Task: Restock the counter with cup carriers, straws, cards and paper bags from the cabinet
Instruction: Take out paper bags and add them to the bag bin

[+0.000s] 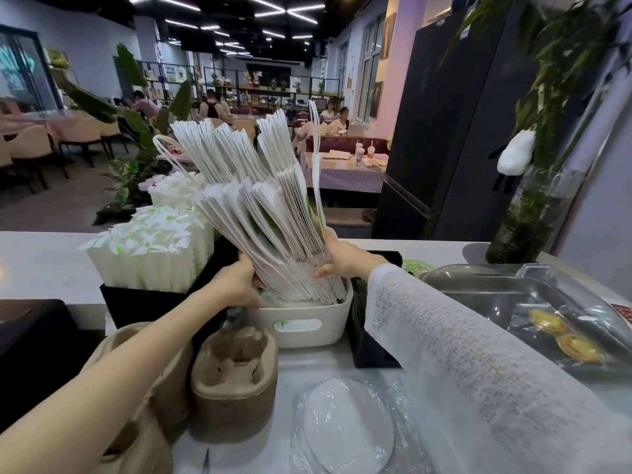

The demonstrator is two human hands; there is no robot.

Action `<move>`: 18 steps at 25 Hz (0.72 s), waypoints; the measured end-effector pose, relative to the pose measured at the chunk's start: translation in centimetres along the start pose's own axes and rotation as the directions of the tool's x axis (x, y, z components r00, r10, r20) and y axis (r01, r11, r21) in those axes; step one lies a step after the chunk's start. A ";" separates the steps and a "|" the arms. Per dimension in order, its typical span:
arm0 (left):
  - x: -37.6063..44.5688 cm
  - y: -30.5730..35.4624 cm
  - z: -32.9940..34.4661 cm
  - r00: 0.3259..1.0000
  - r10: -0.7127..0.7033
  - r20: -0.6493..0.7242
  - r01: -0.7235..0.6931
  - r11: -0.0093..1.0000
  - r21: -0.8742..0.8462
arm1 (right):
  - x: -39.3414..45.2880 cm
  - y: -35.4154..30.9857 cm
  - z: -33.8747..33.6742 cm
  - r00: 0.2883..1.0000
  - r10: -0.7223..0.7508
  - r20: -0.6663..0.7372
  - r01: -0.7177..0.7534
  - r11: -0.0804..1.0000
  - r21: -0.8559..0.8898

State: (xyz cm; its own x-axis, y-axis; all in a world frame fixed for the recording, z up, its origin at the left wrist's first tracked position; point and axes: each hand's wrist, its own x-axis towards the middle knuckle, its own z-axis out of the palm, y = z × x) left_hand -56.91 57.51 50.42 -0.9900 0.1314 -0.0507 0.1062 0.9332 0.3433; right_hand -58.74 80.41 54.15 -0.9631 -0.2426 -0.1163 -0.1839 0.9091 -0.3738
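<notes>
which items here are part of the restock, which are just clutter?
Job: paper bags held by left hand and right hand, white bin, straws, cup carriers.
Clutter: tart tray, wrapped plates, vase.

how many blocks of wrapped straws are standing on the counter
2. One block of wrapped straws stands in the black holder left of the paper bags; a second block stands behind it, farther back. More may be hidden behind the bags.
</notes>
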 end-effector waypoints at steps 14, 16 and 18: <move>-0.3 0.1 -0.3 1.000 -0.026 -0.011 0.025 0.999 -0.021 | -1.4 0.2 0.9 1.000 -0.010 -0.012 0.004 0.930 -0.369; -0.4 0.2 -0.3 1.000 -0.014 -0.014 0.014 1.000 -0.010 | -1.2 0.3 0.9 1.000 -0.017 -0.018 0.009 0.918 -0.396; -0.5 0.3 -0.3 1.000 -0.011 0.001 0.011 1.000 -0.010 | -1.1 0.7 0.8 0.999 -0.034 -0.027 0.021 0.920 -0.392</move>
State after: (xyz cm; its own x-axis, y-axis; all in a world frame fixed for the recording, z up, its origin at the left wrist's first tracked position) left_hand -56.42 57.59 50.86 -0.9911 0.1212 -0.0555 0.0942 0.9313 0.3519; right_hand -57.63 81.06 53.26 -0.9613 -0.2643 -0.0782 -0.2661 0.9638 0.0141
